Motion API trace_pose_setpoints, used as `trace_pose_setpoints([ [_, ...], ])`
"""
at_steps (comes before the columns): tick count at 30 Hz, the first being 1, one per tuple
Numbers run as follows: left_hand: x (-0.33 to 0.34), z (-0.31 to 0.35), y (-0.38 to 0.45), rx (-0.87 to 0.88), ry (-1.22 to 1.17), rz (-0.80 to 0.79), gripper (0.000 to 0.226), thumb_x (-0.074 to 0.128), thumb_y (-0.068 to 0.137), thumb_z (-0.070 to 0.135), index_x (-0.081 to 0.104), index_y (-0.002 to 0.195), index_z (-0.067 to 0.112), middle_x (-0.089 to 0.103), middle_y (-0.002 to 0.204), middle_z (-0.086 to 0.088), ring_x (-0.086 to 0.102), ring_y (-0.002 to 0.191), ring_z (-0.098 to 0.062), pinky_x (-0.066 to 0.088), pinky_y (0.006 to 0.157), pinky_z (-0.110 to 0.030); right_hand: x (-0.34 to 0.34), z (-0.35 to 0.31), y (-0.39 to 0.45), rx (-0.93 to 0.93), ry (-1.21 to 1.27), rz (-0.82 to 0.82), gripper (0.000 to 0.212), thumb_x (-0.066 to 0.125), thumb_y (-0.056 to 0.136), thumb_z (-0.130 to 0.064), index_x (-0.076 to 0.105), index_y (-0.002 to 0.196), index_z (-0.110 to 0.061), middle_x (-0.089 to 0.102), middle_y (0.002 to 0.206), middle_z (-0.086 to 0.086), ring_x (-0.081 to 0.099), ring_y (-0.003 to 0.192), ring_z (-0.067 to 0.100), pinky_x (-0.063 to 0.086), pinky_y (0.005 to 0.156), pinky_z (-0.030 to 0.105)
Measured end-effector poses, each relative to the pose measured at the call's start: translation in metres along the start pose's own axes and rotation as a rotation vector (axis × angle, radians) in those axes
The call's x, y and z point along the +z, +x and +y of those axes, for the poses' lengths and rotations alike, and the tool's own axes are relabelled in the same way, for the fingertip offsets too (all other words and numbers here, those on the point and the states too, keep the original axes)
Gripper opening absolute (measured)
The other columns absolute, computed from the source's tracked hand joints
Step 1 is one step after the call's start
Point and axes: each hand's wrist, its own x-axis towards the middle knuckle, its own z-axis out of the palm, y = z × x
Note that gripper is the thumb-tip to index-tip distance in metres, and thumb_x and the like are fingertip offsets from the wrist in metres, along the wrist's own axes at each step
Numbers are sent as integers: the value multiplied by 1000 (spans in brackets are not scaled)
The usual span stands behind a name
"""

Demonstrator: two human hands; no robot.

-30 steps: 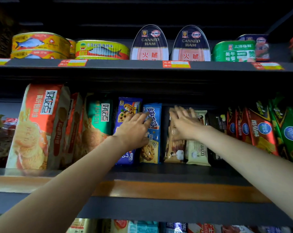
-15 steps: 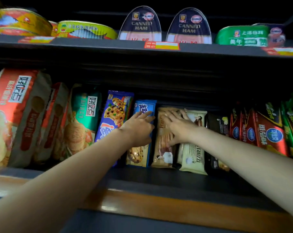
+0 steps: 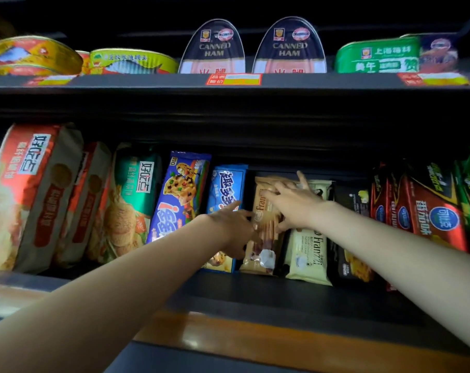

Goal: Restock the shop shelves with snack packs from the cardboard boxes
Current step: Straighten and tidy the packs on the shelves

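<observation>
Both hands are up at the middle shelf (image 3: 282, 294), working on the same pack. The right hand (image 3: 293, 203) lies spread with straight fingers over the upper front of the tan Franzzi wafer pack (image 3: 266, 238), its thumb hooked under toward the cream Franzzi pack (image 3: 306, 254) just to the right. The left hand (image 3: 232, 227) is at the tan pack's left edge, forefinger stretched out over the light blue cookie pack (image 3: 227, 189), the other fingers curled down against the tan wrapper; whether they actually pinch it I cannot tell. Half a second ago that hand lay flatter across the light blue pack with its fingers fanned; it has since slid right and down, so more of the blue front shows. The right hand has also moved a little right on the tan pack, and the two hands, which nearly touched at the fingertips, now sit one below the other.

Left of the hands stand a darker blue chocolate-chip cookie pack (image 3: 180, 195), a green biscuit bag (image 3: 131, 203) and orange biscuit bags (image 3: 31, 195). To the right are a black pack (image 3: 349, 238) and red cracker packs (image 3: 433, 211). On the top shelf (image 3: 147, 82) stand two canned ham tins (image 3: 212, 47), fish tins (image 3: 34, 55) at left and a green tin (image 3: 376, 57) at right.
</observation>
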Motion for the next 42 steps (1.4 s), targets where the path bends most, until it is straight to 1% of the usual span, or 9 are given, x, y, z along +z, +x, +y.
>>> trace_pose_setpoints([
  [6, -4, 2, 6, -41, 67, 168, 51, 47, 91, 28, 38, 141, 22, 41, 141, -7, 28, 133, -23, 12, 116, -39, -2, 20, -12, 58, 137, 98, 92, 69, 79, -41, 12, 149, -23, 7, 157, 11, 8, 144, 29, -5, 115, 53],
  [11, -6, 0, 18, -32, 67, 221, 78, 56, 87, 41, 13, 149, 24, 17, 153, -6, 17, 140, -28, 13, 117, -40, 0, 41, -35, 251, 129, -61, 115, 72, 71, -54, -5, 150, -18, -6, 155, 22, -4, 144, 37, -10, 114, 51],
  [14, -6, 2, 26, -29, 136, 184, 92, 61, 84, 44, -1, 149, 26, 0, 156, -7, 7, 143, -31, 10, 118, -43, 12, 43, -42, 268, 103, -159, 122, 72, 70, -55, -12, 149, -16, -14, 155, 20, -12, 144, 33, -13, 113, 51],
  [18, -4, 3, 42, -1, 270, 115, 97, 62, 85, 42, -10, 148, 28, -18, 156, -8, -2, 144, -35, 9, 118, -47, 22, 44, -39, 257, 68, -156, 122, 71, 71, -54, -14, 148, -13, -18, 154, 19, -16, 143, 31, -15, 112, 48],
  [24, -14, 2, 55, 36, 469, 184, 76, 52, 93, 17, 1, 149, 25, -4, 158, -3, 5, 144, -28, 14, 115, -44, 22, 50, -36, 171, 100, -112, 125, 74, 67, -54, -11, 149, -12, -14, 155, 19, -14, 144, 30, -16, 112, 43],
  [31, -32, 3, 71, -30, 474, 151, 77, 54, 90, 30, 7, 150, 22, 4, 157, 4, 3, 144, -23, 12, 114, -41, 19, 48, -34, 186, 51, -113, 124, 74, 69, -51, -12, 148, -12, -12, 155, 20, -13, 143, 30, -17, 111, 45],
  [35, -33, 5, 84, -126, 504, 121, 62, 45, 94, 40, 17, 147, 25, 14, 155, 5, 3, 143, -21, 14, 112, -39, 21, 50, -33, 185, 48, -114, 121, 73, 71, -51, -13, 148, -12, -12, 155, 19, -14, 143, 30, -20, 109, 44],
  [38, -40, 3, 78, -147, 462, 49, 70, 51, 91, 37, 14, 148, 20, 9, 157, 1, -5, 145, -23, 8, 115, -40, 19, 50, -35, 174, 60, -116, 121, 72, 72, -51, -13, 148, -12, -13, 155, 18, -16, 143, 29, -21, 106, 40],
  [42, -39, -4, 61, -87, 351, 125, 86, 61, 85, 34, 6, 150, 18, 0, 158, -2, -2, 145, -26, 12, 116, -40, 15, 50, -35, 159, 88, -99, 121, 74, 71, -49, -12, 149, -12, -11, 155, 18, -14, 143, 30, -19, 108, 38],
])
